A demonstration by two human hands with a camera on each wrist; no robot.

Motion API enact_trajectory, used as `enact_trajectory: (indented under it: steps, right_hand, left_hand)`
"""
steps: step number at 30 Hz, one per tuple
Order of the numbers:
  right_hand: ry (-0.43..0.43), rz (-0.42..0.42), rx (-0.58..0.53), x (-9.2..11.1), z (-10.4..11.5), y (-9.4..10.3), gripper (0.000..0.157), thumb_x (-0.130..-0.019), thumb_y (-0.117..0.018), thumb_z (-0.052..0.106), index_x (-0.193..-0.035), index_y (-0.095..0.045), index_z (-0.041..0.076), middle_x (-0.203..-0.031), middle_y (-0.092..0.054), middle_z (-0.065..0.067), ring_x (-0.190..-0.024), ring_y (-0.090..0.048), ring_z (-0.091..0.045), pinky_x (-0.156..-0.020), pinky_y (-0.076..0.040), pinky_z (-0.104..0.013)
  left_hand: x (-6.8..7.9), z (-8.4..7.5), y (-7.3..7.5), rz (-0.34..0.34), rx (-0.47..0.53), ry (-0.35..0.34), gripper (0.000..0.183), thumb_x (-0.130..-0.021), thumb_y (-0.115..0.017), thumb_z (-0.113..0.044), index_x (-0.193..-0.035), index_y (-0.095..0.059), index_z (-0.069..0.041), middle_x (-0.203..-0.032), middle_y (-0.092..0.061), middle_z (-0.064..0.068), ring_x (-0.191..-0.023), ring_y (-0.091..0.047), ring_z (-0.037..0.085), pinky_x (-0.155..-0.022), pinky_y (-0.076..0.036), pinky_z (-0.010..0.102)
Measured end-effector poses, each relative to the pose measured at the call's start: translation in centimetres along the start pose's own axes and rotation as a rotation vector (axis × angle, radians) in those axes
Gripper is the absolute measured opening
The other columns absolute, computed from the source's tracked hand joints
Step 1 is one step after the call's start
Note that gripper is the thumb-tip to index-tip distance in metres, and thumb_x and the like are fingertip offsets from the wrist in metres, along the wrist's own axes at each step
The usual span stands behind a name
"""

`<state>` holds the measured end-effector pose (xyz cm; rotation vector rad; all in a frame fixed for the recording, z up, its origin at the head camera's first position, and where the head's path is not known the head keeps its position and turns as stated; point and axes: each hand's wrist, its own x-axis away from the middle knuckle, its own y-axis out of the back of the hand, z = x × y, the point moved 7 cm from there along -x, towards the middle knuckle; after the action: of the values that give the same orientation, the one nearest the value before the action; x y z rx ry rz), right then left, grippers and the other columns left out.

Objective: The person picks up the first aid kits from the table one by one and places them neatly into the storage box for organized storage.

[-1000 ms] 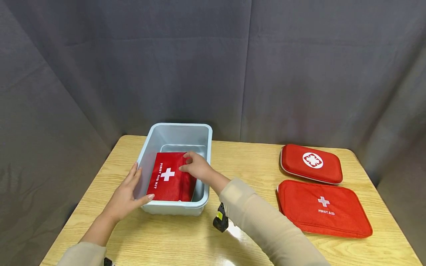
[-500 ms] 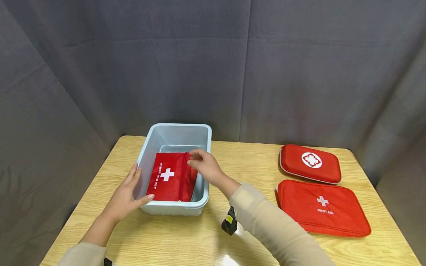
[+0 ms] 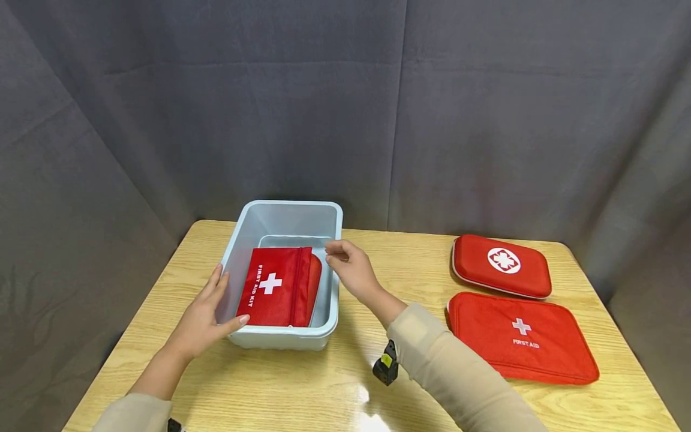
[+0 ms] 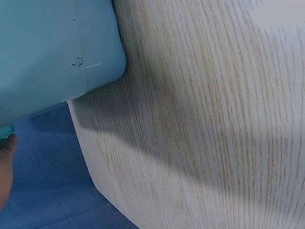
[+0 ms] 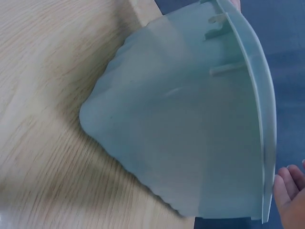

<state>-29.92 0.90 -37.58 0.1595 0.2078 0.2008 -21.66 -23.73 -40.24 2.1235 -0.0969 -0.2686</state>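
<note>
A pale blue plastic bin (image 3: 281, 330) stands on the left part of the table. Inside lies a flat red first aid pouch (image 3: 270, 300) with a white cross. From under its right edge shows a rounded red thing (image 3: 315, 270), mostly hidden. My left hand (image 3: 200, 324) rests at the bin's near left corner, fingers straight along the left rim and thumb over the near rim. Over the right rim, my right hand (image 3: 353, 270) is loosely bent and holds nothing, apart from the pouch. The right wrist view shows its relaxed fingers (image 5: 289, 183) beside the rim.
At the table's right lie a red hard-shell first aid case (image 3: 475, 264) and, nearer, a larger soft red first aid bag (image 3: 486, 336). Grey curtains (image 3: 345, 120) hang behind and beside the wooden table (image 3: 270, 390).
My right hand has drawn away rightward from the pouch's zipper side to the bin's right rim. This uncovers the pouch's right edge. The left hand keeps its place.
</note>
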Motion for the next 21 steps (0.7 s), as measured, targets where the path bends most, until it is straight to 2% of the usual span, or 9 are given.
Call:
enact_trajectory:
  steps: [8,21]
  right_hand:
    - [-0.048,-0.047,0.011,0.3,-1.0,1.5,0.022,-0.081,-0.053,0.002,-0.102,-0.056,-0.008,-0.098,-0.057,-0.017,-0.091,-0.054,-0.025,-0.079,-0.043,-0.032]
    - [-0.162,-0.038,0.007,1.7,-3.4,3.6,0.028,-0.085,-0.052,0.011,-0.109,-0.052,-0.003,-0.107,-0.052,-0.017,-0.1,-0.048,-0.026,-0.083,-0.04,-0.038]
  left_hand:
    - [-0.1,0.2,0.0,0.016,-0.003,0.009,0.089,-0.072,-0.063,-0.043,-0.135,-0.019,0.002,-0.142,-0.008,0.013,-0.122,-0.021,0.038,-0.078,-0.04,0.052]
    - [0.0,-0.1,0.1,0.013,0.007,-0.018,0.086,-0.073,-0.063,-0.039,-0.134,-0.022,0.005,-0.142,-0.009,0.015,-0.122,-0.02,0.039,-0.084,-0.035,0.054]
